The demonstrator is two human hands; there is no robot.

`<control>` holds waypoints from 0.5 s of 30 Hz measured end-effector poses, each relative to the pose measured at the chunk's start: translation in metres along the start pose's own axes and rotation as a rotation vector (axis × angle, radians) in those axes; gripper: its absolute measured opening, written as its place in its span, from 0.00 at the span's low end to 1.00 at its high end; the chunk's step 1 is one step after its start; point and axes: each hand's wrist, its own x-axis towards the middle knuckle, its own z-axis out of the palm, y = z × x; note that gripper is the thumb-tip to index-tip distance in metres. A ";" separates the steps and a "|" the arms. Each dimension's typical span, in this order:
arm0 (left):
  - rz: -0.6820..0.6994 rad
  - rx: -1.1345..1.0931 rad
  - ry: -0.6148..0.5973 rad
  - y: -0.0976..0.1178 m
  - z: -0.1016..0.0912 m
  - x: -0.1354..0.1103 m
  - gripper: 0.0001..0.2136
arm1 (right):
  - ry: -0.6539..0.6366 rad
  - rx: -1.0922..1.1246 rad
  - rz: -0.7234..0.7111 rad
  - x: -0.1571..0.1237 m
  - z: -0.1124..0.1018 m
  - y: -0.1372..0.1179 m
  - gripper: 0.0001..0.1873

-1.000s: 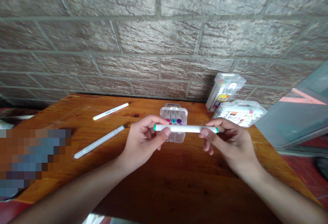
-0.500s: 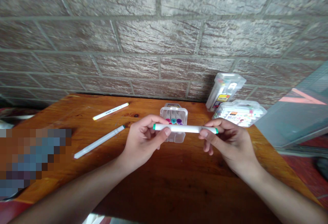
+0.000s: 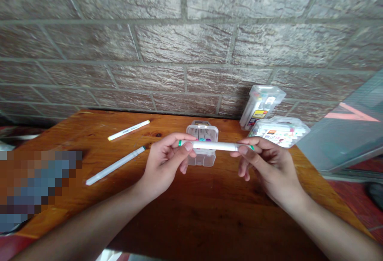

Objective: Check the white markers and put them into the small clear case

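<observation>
A white marker (image 3: 214, 146) with green ends lies level between my two hands, above the table. My left hand (image 3: 166, 159) pinches its left end between thumb and fingers. At the other end, my right hand (image 3: 266, 163) has thumb and fingers closed on it, partly covering the green tip. Behind the marker stands a small clear plastic case (image 3: 206, 160), its lid raised, with several markers with pink, teal and purple ends inside. The marker hides part of that case.
Two loose markers lie at left, one yellow-ended (image 3: 129, 130) and one grey-white with a dark green end (image 3: 116, 166). At right stand a tall clear marker box (image 3: 259, 107) and a wider clear marker case (image 3: 279, 132). A brick wall (image 3: 185, 42) borders the wooden table (image 3: 209, 213).
The marker has tilted slightly, its right end now a little lower, and turned a bit in my fingers. My left thumb has shifted up on the barrel. Both hands still hold it.
</observation>
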 end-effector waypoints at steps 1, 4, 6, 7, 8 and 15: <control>-0.001 -0.020 -0.005 -0.001 0.000 0.000 0.10 | -0.002 0.014 0.004 0.000 0.000 0.000 0.10; -0.014 -0.080 -0.015 -0.002 -0.002 0.000 0.10 | -0.010 0.045 0.014 0.000 -0.001 0.000 0.08; -0.018 -0.111 -0.012 -0.003 -0.002 0.000 0.11 | -0.011 0.061 0.019 0.000 0.000 0.000 0.07; -0.020 -0.123 -0.009 -0.003 -0.003 0.000 0.11 | -0.013 0.069 0.020 -0.001 0.000 -0.001 0.07; -0.022 -0.133 -0.006 -0.003 -0.003 0.000 0.11 | -0.015 0.076 0.020 -0.001 0.000 -0.001 0.07; -0.042 -0.217 -0.013 -0.002 -0.003 0.002 0.11 | -0.010 0.118 0.037 -0.001 0.000 -0.004 0.10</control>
